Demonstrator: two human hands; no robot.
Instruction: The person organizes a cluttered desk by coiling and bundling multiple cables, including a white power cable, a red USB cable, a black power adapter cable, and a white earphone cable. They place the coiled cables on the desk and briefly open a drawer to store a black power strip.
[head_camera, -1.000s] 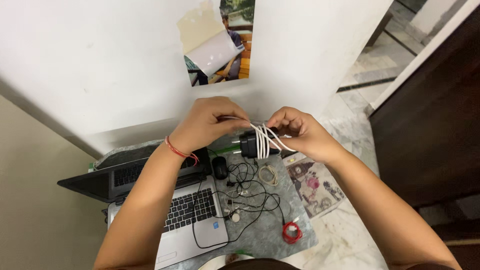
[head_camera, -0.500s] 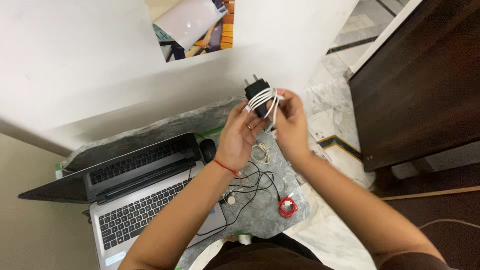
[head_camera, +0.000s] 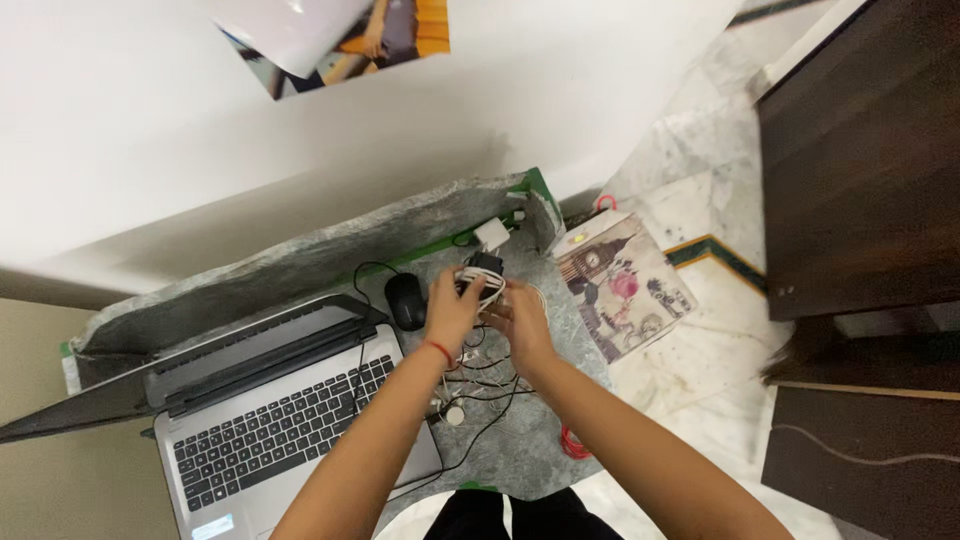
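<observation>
Left hand is clamped round the black charger w/ white cable wrapped on it, low over the grey table. Right hand pinches the wrap. Loose end could slip & unravel imo, or snag the black wires underneath.

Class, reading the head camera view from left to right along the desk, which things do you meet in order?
Open laptop → black mouse → left hand → right hand → illustrated book → dark wooden cabinet.

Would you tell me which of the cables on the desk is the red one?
The small red cable coiled at the desk's near edge, beside the right forearm; the other loose cables are black or white.
</observation>
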